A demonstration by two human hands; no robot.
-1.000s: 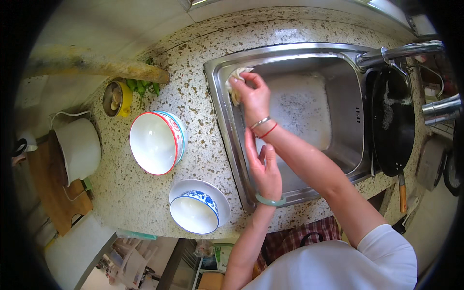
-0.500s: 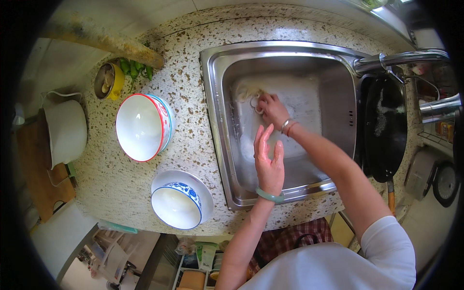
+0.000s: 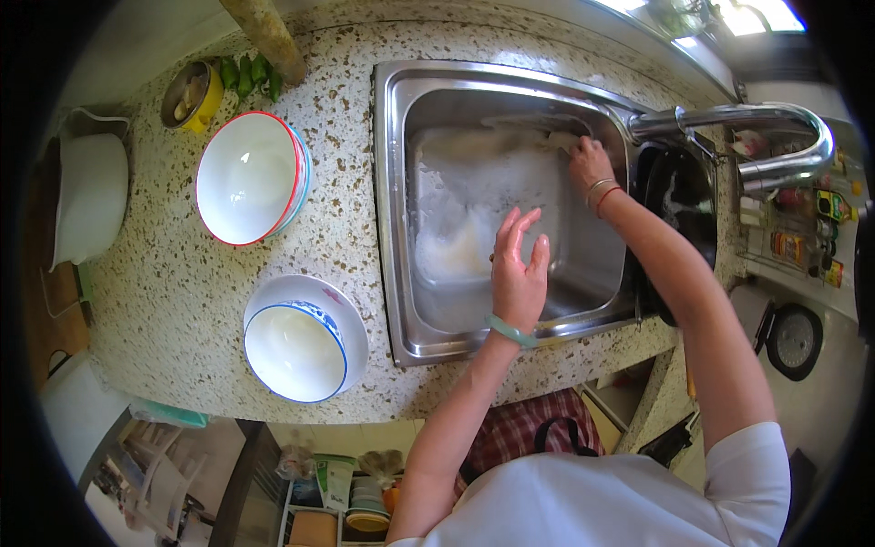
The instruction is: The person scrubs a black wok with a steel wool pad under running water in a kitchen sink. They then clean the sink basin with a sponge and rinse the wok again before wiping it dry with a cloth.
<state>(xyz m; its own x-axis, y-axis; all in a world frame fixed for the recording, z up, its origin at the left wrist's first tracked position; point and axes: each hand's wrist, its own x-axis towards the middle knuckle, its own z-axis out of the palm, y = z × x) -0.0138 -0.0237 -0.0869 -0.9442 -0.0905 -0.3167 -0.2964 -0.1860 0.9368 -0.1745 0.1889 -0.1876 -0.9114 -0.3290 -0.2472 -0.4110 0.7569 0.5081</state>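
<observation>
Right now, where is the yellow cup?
In the head view, the yellow cup is at upper left on the counter, left of the green peppers.

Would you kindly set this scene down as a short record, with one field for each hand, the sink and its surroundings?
Left hand: over the sink, fingers spread, nothing held
Right hand: inside the sink, toward its back right corner, at a pale cloth; grip unclear
Sink floor: wet, with whitish streaks
Left of sink: red-rimmed bowl; blue-rimmed bowl in a larger white dish
Back left: yellow cup beside green peppers
Right of sink: black pan, partly behind the right arm
</observation>
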